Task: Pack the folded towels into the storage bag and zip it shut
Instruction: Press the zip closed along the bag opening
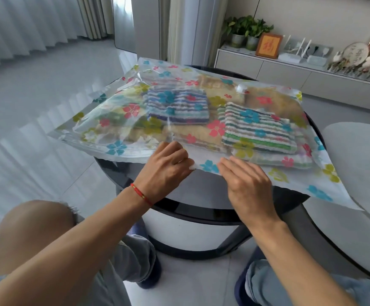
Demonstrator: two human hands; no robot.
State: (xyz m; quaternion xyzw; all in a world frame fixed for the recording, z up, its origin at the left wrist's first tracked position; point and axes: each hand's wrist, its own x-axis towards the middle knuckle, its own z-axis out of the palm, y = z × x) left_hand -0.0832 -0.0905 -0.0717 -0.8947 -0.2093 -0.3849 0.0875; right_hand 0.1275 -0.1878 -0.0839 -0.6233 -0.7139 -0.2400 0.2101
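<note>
A clear storage bag (118, 111) printed with coloured flowers lies flat across a round, dark-rimmed glass table (201, 212), its near edge overhanging the rim toward the person. Inside it sit folded towels: a blue-and-white striped towel (177, 106) toward the left, a green-and-white striped towel (259, 131) to the right, and beige towels (274, 102) beneath and behind them. A small white valve (241, 89) sits on the top of the bag near the far side. The left hand (165, 167), with a red string bracelet (141, 194) on its wrist, is curled at the bag's near edge, its fingers pinching a small white slider (193, 167) on the seal. The right hand (248, 186) lies just beside it, fingers together and bent down over the same edge, pressing on the plastic; whether its thumb grips underneath cannot be told. On a low cabinet (279, 69) behind stand potted plants (247, 29) and a framed picture (269, 45).
</note>
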